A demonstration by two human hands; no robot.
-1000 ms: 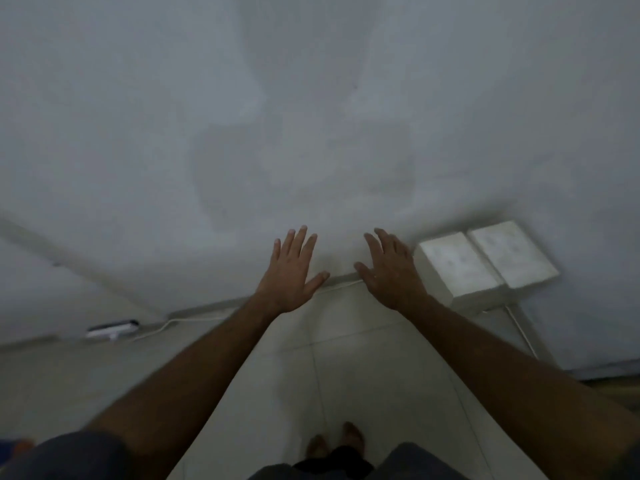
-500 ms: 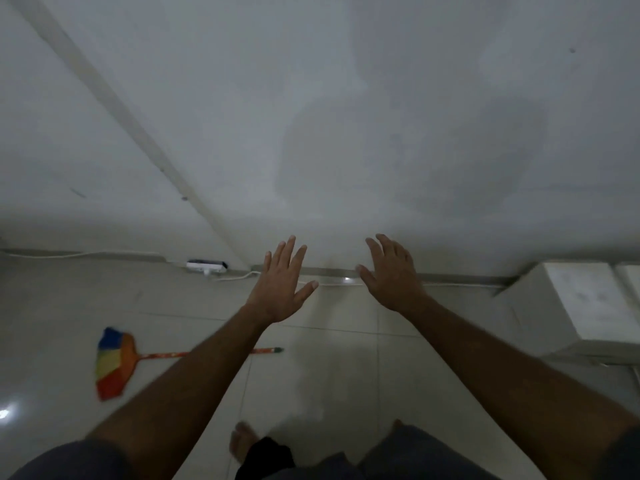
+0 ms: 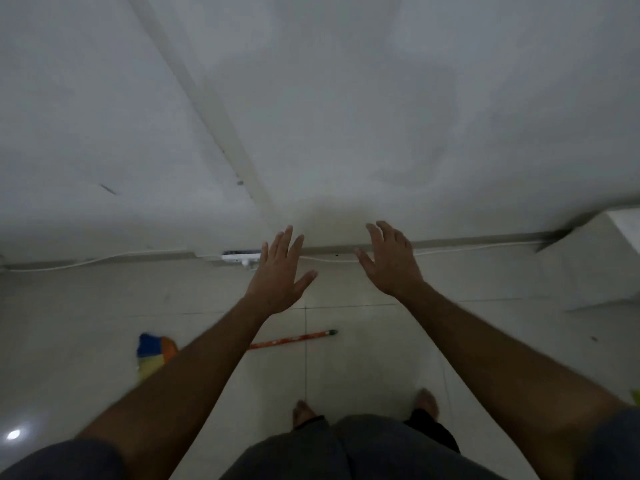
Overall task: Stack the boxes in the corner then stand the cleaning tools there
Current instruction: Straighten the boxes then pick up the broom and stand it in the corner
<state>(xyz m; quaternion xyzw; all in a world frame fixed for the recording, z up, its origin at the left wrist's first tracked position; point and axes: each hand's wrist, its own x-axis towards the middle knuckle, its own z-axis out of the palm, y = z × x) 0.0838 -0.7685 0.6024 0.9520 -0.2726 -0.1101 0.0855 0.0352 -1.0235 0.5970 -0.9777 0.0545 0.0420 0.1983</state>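
Note:
A broom lies flat on the tiled floor, its multicoloured head (image 3: 152, 355) at the lower left and its orange handle (image 3: 294, 338) running right to a green tip; my left forearm hides the middle part. White boxes (image 3: 599, 268) stand at the right edge against the wall, cut off by the frame. My left hand (image 3: 277, 275) and my right hand (image 3: 391, 261) are stretched out in front of me, fingers spread, holding nothing, above the floor and well above the broom.
A white power strip (image 3: 240, 258) lies at the foot of the wall with a white cable (image 3: 467, 249) running along the skirting. A white conduit (image 3: 207, 109) climbs the wall. My bare feet (image 3: 304, 412) stand on the tiles. Something yellow-green (image 3: 635, 396) shows at the right edge.
The view has swung left: the boxes slid to the right edge, and the broom and power strip came into view and moved toward the centre. Both hands stay open and outstretched.

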